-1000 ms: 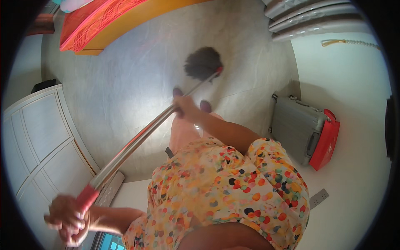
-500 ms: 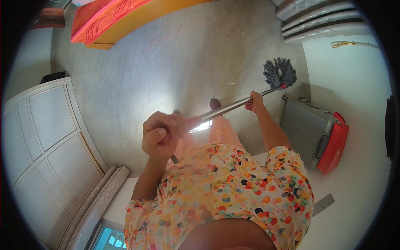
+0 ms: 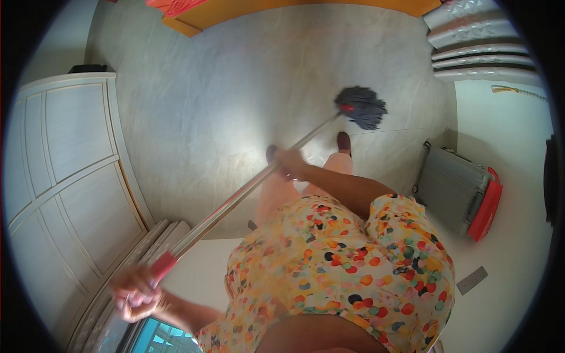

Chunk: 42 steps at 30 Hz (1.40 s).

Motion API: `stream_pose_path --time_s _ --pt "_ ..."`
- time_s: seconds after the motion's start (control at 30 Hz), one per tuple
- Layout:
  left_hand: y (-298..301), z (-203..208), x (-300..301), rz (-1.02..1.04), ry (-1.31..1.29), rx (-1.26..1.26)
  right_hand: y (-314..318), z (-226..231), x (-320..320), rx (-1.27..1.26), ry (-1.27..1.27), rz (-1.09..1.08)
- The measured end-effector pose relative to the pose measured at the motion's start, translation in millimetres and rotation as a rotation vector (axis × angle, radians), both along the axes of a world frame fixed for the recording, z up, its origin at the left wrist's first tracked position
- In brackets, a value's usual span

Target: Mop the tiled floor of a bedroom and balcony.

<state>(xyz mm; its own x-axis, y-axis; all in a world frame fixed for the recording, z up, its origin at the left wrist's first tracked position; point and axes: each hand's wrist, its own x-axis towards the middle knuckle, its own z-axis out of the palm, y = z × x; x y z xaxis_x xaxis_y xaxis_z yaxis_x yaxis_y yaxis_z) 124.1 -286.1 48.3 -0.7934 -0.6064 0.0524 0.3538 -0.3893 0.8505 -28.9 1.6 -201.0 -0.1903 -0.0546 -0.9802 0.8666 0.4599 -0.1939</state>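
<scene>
A string mop (image 3: 366, 109) with a dark grey head lies against the tiled floor ahead of my feet. Its silver pole (image 3: 226, 206) slants down to the lower left and ends in a red grip. Around that red end is my left hand (image 3: 136, 292), closed and a little blurred, out beside the curtain. My right hand (image 3: 289, 163) is wrapped round the middle of the pole, in front of my legs. The mop head's strands fan to the right of its red socket.
A white panelled wardrobe (image 3: 76, 147) stands at left, with a curtain (image 3: 170, 235) and a window near it. At right are a grey suitcase (image 3: 450, 185) and a red bag (image 3: 487, 206). A wooden bed base (image 3: 265, 13) edges the far floor; another curtain (image 3: 485, 50) hangs far right.
The mop head has swung left across the floor. My left hand has drawn back toward the lower left with the grip, and my right hand has moved left in front of my legs.
</scene>
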Motion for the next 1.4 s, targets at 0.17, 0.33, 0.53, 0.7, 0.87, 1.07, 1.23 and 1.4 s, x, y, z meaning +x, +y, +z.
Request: stream_pose_path --time_s 0.17,0.33,0.53,0.7,0.87,1.07,1.23,1.4 --pt "-6 57 -15 -0.318 0.168 -0.27 -54 19 1 -0.204 -0.169 -0.041" --pt "49 61 -99 -0.343 0.225 -0.421 -86 -13 -55 -0.315 -0.169 -0.113" --pt "72 57 -126 -0.361 0.171 -0.452 -91 -22 -76 -0.284 -0.031 -0.196" --pt "44 83 -95 -0.128 0.182 -0.332 -126 -3 -47 -0.266 -0.114 -0.251" --pt "3 83 -69 -0.121 0.155 -0.259 -102 19 -26 -0.252 -0.185 -0.379" --pt "-73 64 14 -0.245 0.103 0.092 -75 37 6 -0.237 -0.279 -0.244" --pt "-23 24 -47 -0.177 0.241 0.033 -29 11 1 -0.116 -0.068 -0.339" --pt "15 -25 -81 -0.3 0.169 0.061 9 10 -29 0.021 0.099 -0.476"
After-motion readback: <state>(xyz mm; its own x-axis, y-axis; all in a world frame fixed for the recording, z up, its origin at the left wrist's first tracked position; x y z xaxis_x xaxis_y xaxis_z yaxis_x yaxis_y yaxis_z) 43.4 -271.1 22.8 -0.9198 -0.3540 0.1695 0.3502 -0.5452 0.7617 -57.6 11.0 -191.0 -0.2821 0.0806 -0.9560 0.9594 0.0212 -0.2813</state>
